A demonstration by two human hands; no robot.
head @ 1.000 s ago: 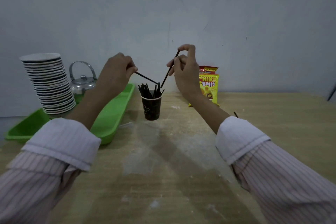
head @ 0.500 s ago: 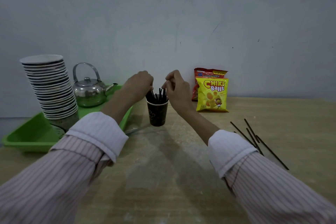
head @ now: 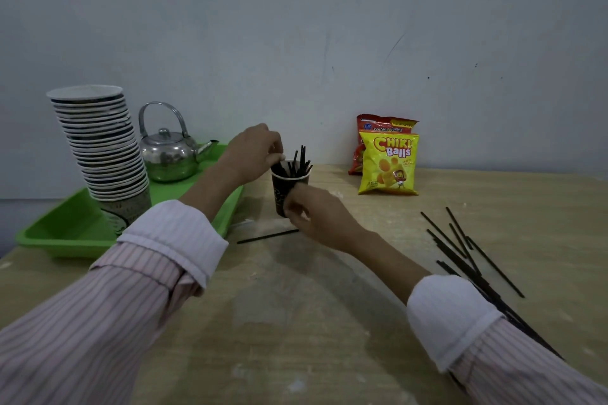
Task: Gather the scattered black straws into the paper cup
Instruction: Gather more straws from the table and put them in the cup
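— Now, where did the paper cup [head: 283,182] stand?

— Upright on the wooden table [head: 296,306], just right of the green tray [head: 65,227], with a bundle of black straws [head: 301,158] rising above its rim. One loose straw [head: 268,236] lay flat on the table in front of it. A scattered group of straws [head: 457,250] lay well apart to the right, some passing behind the right sleeve [head: 454,316].

— And the hands?

— Left hand [head: 253,151]: at the cup's rim, fingers curled, thumb tip against the rim beside the bundle. Whether it pinched a straw I could not tell. Right hand [head: 316,212]: low in front of the cup, fingers bent inward over its lower wall. Grip or mere touch could not be told from where I stood.

— Other items?

— On the tray, a tall stack of paper cups [head: 98,145] and a metal kettle [head: 167,154]. Against the wall [head: 296,43], two snack packets [head: 388,163], the yellow one in front of the red.
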